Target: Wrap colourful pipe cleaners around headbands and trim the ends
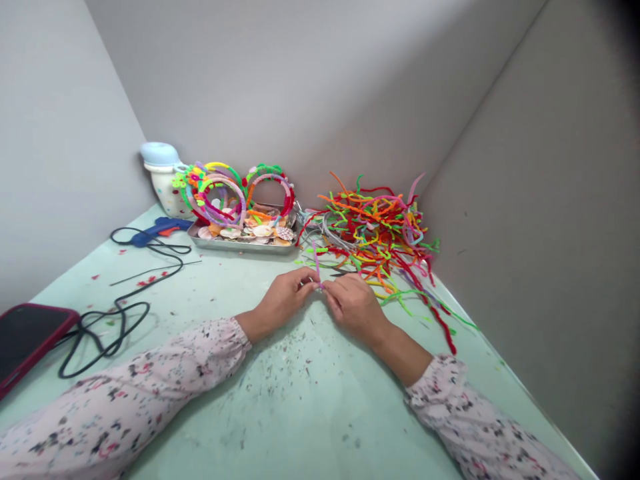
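Observation:
Near the middle of the pale green table [300,400], my left hand [285,297] and my right hand [356,303] meet at the fingertips. Both pinch a short purple pipe cleaner [317,261], whose free end sticks up away from me. The part between the fingers is mostly hidden. Just beyond my right hand, dark scissor blades [343,272] show in part. Behind it spreads a large tangled heap of coloured pipe cleaners [375,220]. A metal tray [245,247] of seashells [263,231] lies beyond my left hand, with pipe-cleaner-wrapped headbands [270,175] standing on it.
At the left lie a blue glue gun [150,233], a looping black cord [123,303] and a phone in a red case [35,340]. A white cup with a blue lid [167,180] stands in the back corner. Grey walls [280,87] border the table.

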The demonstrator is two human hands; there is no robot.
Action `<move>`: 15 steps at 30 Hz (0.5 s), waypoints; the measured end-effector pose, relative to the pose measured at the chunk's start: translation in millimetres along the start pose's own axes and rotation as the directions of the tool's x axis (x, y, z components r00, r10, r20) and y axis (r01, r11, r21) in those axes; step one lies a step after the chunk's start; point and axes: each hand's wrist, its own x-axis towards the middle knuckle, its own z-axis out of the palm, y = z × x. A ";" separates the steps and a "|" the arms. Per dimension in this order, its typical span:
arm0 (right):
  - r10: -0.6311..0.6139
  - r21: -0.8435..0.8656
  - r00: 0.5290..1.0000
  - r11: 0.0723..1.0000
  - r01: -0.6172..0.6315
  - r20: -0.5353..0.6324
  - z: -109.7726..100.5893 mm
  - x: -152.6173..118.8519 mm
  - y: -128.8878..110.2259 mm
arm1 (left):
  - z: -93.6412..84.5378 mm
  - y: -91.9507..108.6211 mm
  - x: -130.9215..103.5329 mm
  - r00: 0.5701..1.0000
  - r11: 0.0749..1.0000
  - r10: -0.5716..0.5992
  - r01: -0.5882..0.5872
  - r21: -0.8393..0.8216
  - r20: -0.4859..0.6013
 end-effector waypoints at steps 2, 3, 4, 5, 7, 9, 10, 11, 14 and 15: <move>-0.012 -0.015 1.000 1.000 0.012 0.001 0.2 -0.5 0.4 | -0.5 0.0 0.5 1.000 1.000 0.005 -0.005 0.018 0.011; -0.019 -0.024 1.000 1.000 0.019 0.003 0.4 -0.7 0.6 | -0.8 0.1 0.7 1.000 0.999 0.012 -0.012 0.031 0.019; -0.025 -0.033 1.000 0.999 0.026 0.006 0.5 -0.9 0.8 | -1.2 0.2 0.9 0.999 0.999 0.020 -0.021 0.043 0.030; -0.032 -0.041 0.999 0.999 0.032 0.010 0.7 -1.0 1.0 | -1.8 0.3 1.0 0.999 0.998 0.028 -0.030 0.056 0.043; -0.047 -0.058 0.999 0.997 0.048 0.019 0.8 -1.0 1.3 | -2.9 0.6 1.0 0.997 0.996 0.038 -0.044 0.076 0.071; -0.060 -0.069 0.998 0.996 0.062 0.026 0.7 -0.9 1.5 | -3.7 0.9 0.7 0.996 0.996 0.038 -0.045 0.080 0.085; -0.066 -0.074 0.998 0.995 0.067 0.025 0.5 -0.8 1.5 | -4.0 1.2 0.5 0.995 0.996 0.028 -0.035 0.076 0.092; -0.071 -0.077 0.997 0.994 0.073 0.024 0.3 -0.7 1.5 | -4.1 1.6 0.1 0.995 0.998 0.008 -0.015 0.065 0.102; -0.083 -0.086 0.996 0.993 0.084 0.019 -0.8 -0.3 1.6 | -3.7 2.6 -0.8 0.986 0.996 -0.087 0.088 0.002 0.139; -0.084 -0.090 0.996 0.992 0.086 0.018 -1.0 -0.2 1.6 | -3.4 2.7 -0.9 0.983 0.993 -0.111 0.115 -0.020 0.146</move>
